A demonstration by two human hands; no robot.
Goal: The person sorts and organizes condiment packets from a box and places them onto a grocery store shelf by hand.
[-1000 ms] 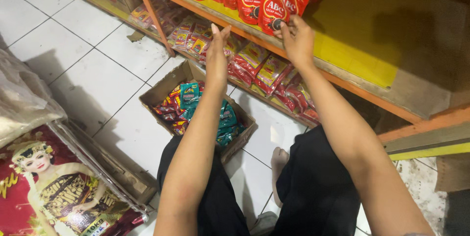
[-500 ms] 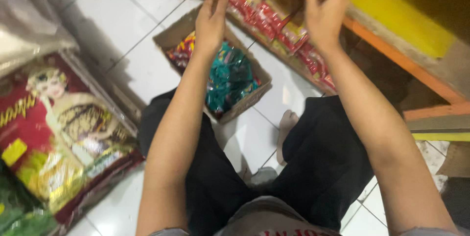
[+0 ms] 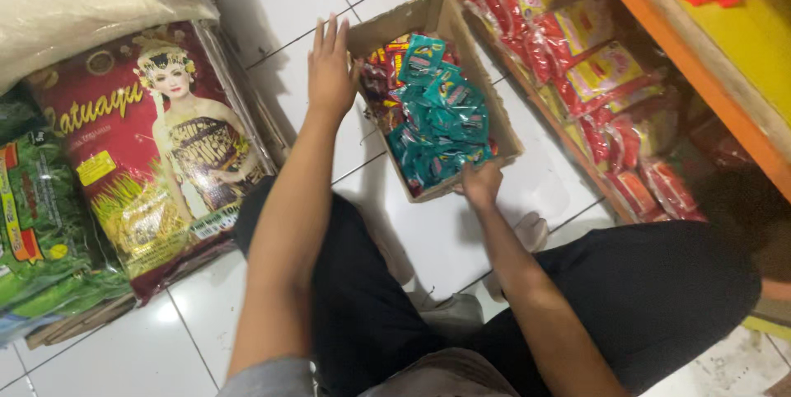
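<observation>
The white tiled floor (image 3: 272, 2) fills most of the view, and everything here is placed against the cardboard box (image 3: 494, 121) that sits open on it, a little above the middle of the picture.

To the left of the box, well apart from it, lies a big red sack (image 3: 152, 150) printed with a figure in a gold headdress. Beyond that, further from the box, a pale bulky sack (image 3: 82, 2) lies at the top and a green bag (image 3: 41, 224) at the far edge. On the other side of the box runs an orange shelf (image 3: 684, 59), with rows of red and yellow packets (image 3: 593, 59) stacked under its edge, just beside the box's right wall.

Below the box sits the person, in black trousers (image 3: 659, 298), knees apart with bare floor between them.

Inside the box lies a heap of small teal sachets (image 3: 437, 117), filling the middle and right part, with a few red and yellow sachets (image 3: 383, 59) at the upper left corner.

The left hand (image 3: 331, 72) rests at the box's left wall — fingers straight, close together and flat, palm down, thumb side against the cardboard rim. It grips nothing.

The right hand (image 3: 479, 183) is at the near, lower edge of the box — fingers curled over the rim and down among the lowest teal sachets. The fingertips are hidden, so I cannot tell whether they pinch a sachet or only hold the cardboard edge.
</observation>
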